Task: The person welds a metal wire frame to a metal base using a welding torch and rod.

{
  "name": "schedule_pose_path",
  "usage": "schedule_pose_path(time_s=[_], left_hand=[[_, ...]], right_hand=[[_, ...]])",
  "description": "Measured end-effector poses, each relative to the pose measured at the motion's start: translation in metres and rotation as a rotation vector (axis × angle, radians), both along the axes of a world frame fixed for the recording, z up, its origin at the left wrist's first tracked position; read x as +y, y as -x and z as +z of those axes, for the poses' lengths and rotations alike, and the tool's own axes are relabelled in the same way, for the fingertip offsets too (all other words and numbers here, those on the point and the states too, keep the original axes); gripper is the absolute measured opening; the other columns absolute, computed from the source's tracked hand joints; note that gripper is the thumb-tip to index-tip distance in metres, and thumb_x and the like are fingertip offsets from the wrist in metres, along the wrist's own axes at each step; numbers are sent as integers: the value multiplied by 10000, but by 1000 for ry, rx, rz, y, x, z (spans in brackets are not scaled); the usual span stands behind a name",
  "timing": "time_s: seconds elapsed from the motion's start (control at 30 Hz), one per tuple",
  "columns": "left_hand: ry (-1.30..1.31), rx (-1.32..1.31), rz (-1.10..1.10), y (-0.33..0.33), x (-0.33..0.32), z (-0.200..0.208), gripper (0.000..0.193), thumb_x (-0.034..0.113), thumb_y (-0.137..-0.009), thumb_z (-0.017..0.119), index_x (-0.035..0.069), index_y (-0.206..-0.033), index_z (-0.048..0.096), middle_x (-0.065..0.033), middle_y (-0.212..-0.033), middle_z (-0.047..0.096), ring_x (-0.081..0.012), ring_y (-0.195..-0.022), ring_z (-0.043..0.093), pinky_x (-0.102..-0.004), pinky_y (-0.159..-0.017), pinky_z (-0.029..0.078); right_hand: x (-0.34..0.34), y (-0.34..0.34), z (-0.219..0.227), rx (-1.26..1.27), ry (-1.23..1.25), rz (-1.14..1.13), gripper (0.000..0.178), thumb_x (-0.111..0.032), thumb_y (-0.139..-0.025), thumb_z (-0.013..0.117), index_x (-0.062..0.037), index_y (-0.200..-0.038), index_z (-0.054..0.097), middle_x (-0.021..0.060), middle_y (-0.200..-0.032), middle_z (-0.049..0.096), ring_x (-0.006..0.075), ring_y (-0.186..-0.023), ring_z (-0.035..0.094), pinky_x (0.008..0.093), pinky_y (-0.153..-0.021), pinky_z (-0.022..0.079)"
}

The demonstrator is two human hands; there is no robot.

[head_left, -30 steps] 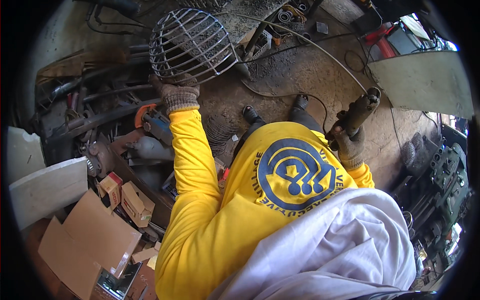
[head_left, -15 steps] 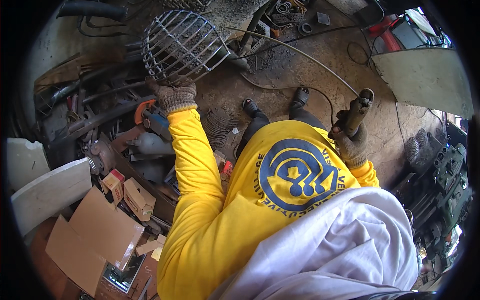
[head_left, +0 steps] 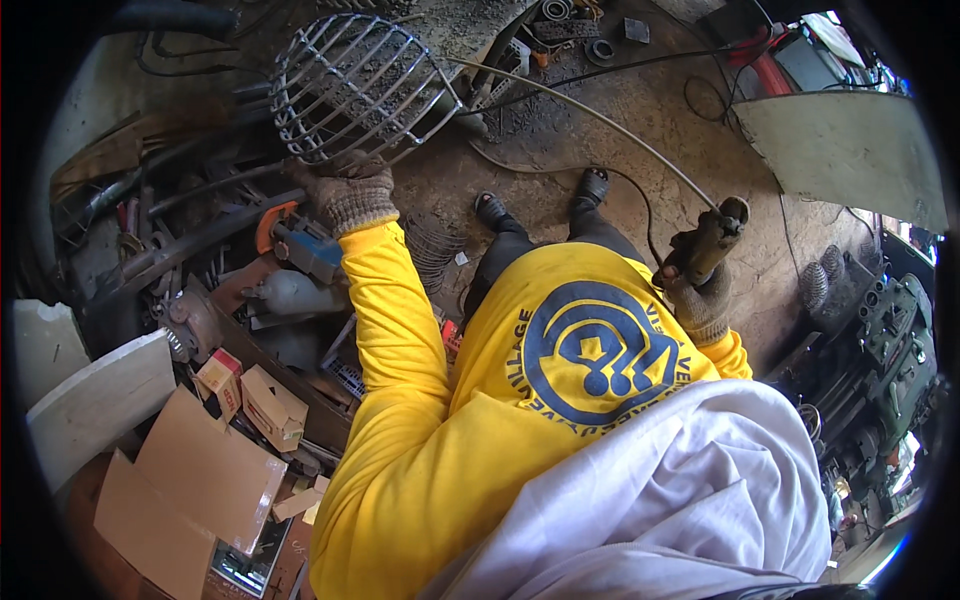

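OK, head view, the only one I've got. Left hand [head_left: 345, 190], gloved, is folded onto the near lower rim of a wire cage [head_left: 352, 88], presumably to steady it while staying clear of the upper bars; finger detail is partly lost. Cage overlaps the near edge of the grimy work surface [head_left: 482, 28]; can't tell if it rests there. Right hand [head_left: 700, 298], gloved, wraps a dark holder [head_left: 714, 240] well out right, likely because the long rod [head_left: 600, 115] needs that standoff. Rod's far end reaches the cage's right side; contact unclear to me.
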State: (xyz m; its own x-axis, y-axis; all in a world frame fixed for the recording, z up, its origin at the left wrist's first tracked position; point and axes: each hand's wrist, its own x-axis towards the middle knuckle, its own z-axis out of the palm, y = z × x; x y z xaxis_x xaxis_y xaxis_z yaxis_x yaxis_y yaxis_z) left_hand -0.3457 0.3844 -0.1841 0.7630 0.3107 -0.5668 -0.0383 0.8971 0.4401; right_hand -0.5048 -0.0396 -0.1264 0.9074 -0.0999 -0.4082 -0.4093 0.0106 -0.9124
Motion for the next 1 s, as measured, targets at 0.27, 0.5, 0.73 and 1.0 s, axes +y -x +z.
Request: schedule_pose_path(time_s=[0.27,0.5,0.73,1.0], left_hand=[[81,-467,-192,-17,17,-16,786,727,-845,490,134,-1357,561,-185,-1364,562,-456,-1195,551,-721,-957,410],[338,-621,-233,-17,16,-25,805,678,-832,520,157,-1443,476,-210,-1502,407,-513,-1338,385,-773,-1020,288],[359,-667,-290,-14,14,-20,814,652,-827,541,163,-1470,441,-203,-1538,354,-510,-1378,327,-760,-1049,262],[-18,-365,-111,-13,0,-9,752,628,-839,528,162,-1428,495,-179,-1483,446,-471,-1337,416,-741,-1030,320]], right_hand=[[-1,4,4,-43,7,-13,433,-67,-779,738,25,-1168,572,50,-861,644,134,-759,619,275,-748,503],[1,1,7,-42,63,-30,432,-77,-784,746,22,-1172,582,51,-863,648,136,-761,621,280,-741,509],[1,0,10,-40,44,-13,427,-88,-787,756,27,-1163,591,61,-864,658,140,-754,629,280,-744,511],[2,-1,13,-63,103,42,431,-81,-790,751,39,-1169,586,68,-856,661,142,-745,632,279,-731,512]])
